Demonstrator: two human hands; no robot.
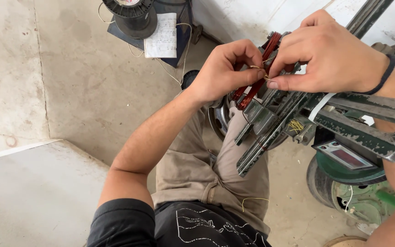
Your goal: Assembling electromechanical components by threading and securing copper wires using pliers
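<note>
Both hands pinching a thin thread at the copper coil.
Left hand and right hand grip the thread tight, fingertips meeting over the coil on the metal frame, keeping it taut.

Copper-red wire coil, pale yellow tie string, worn green metal frame with grey scuffs, khaki trousers, black shirt with white line print, black wristband
</note>
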